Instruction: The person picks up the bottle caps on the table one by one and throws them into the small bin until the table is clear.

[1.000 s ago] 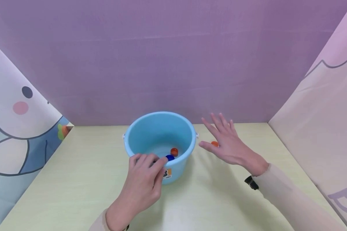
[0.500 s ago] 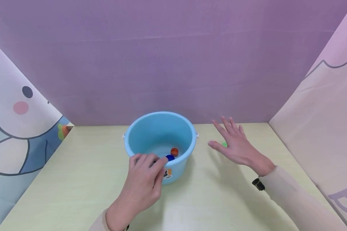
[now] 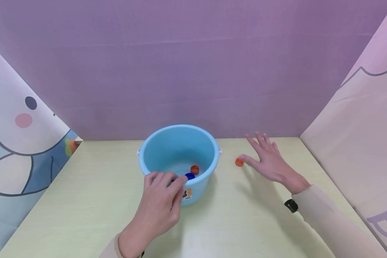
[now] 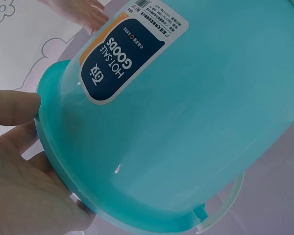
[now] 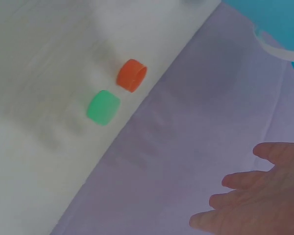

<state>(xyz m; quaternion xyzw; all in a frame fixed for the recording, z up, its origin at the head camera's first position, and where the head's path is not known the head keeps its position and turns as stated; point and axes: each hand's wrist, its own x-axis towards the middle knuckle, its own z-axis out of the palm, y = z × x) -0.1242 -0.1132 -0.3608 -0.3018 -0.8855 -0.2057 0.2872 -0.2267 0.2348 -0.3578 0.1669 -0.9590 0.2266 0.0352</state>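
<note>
A light blue bucket point(image 3: 198, 190) stands upright on the table. My left hand point(image 3: 158, 208) grips its near rim; in the left wrist view the thumb point(image 4: 14, 107) lies against the bucket's outside wall. Inside the bucket are an orange cap point(image 3: 195, 169) and a dark blue piece point(image 3: 190, 176), partly covered by the rim and hand. My right hand point(image 3: 269, 163) hovers over the table right of the bucket, fingers spread, holding nothing. By its thumb lies a hollow orange cap point(image 3: 239, 162). A green cap point(image 5: 103, 107) lies beside that one in the right wrist view, hidden behind the hand in the head view.
The pale table point(image 3: 84, 200) ends at a purple cloth wall point(image 3: 193, 71) behind the bucket. Printed cloth panels rise at the left point(image 3: 13, 143) and right point(image 3: 367, 143). The bucket's white handle point(image 5: 279, 52) hangs at its far side.
My right hand has moved to the right, away from the bucket, and uncovered the orange cap on the table. The green cap showed briefly between the fingers. The left hand and bucket have stayed put.
</note>
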